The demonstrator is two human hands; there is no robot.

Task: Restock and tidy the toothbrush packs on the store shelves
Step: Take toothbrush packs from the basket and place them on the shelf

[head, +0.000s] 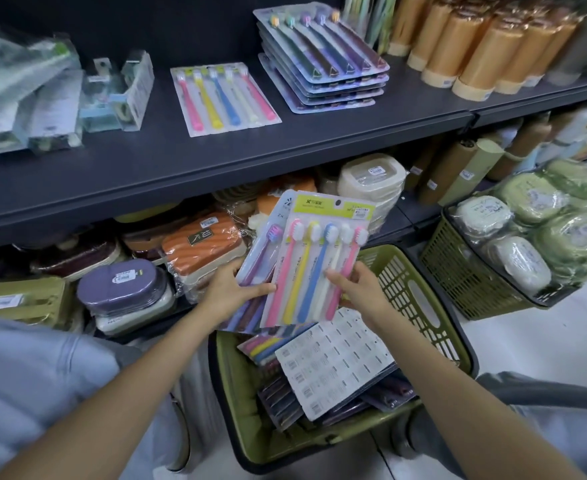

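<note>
While both hands hold a fanned bundle of packs above the olive-green plastic basket (420, 292), the head view shows the step: sorting them before shelving. The left hand (231, 289) grips the purple-toned toothbrush pack (260, 251) underneath, thumb pressed on its face. The right hand (357, 285) pinches the pastel five-brush pack with the yellow-green header card (319, 258) on top, fingers curled over its lower right edge. More packs and a white sheet of price labels (333, 362) lie in the basket below.

On the dark grey shelf (215, 161) a matching pastel pack (224, 97) lies flat alone, beside a stack of purple packs (323, 60). The sensible move is probably to slide the top pack free, lay it squarely on its twin, headers aligned, then add the purple one to its stack.
</note>
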